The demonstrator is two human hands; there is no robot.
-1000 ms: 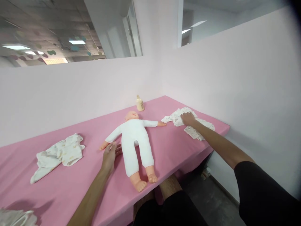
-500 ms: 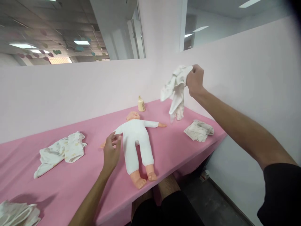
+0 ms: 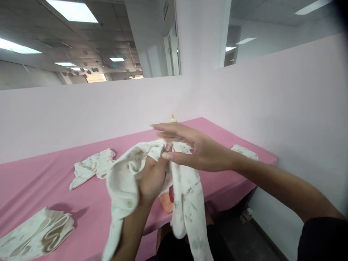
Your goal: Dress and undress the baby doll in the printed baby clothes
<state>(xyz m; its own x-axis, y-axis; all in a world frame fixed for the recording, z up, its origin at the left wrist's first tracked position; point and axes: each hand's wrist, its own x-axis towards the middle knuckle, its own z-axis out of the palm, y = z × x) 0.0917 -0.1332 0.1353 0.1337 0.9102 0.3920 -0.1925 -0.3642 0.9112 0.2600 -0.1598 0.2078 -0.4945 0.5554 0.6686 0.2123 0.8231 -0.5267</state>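
White printed garment [image 3: 187, 181] hangs in front of the chest, above the pink table [image 3: 40, 177], long axis running down toward the lap. Left hand [image 3: 152, 177] sits inside its upper fabric, fingers curled and gripping the cloth. Right hand [image 3: 195, 148] lies flat and open just above, fingers spread, thumb touching the top edge. A doll's foot [image 3: 166, 203] peeks out behind.

Table: pink table [image 3: 40, 181] runs across the frame's lower half.
Centre left: crumpled printed cloth [image 3: 91, 167] on the pink.
Lower left: folded cloth stack [image 3: 35, 233].
Right edge: small bundled cloth [image 3: 244, 151].
Behind: pale pink wall [image 3: 81, 108].
Top: ceiling lights [image 3: 72, 10].
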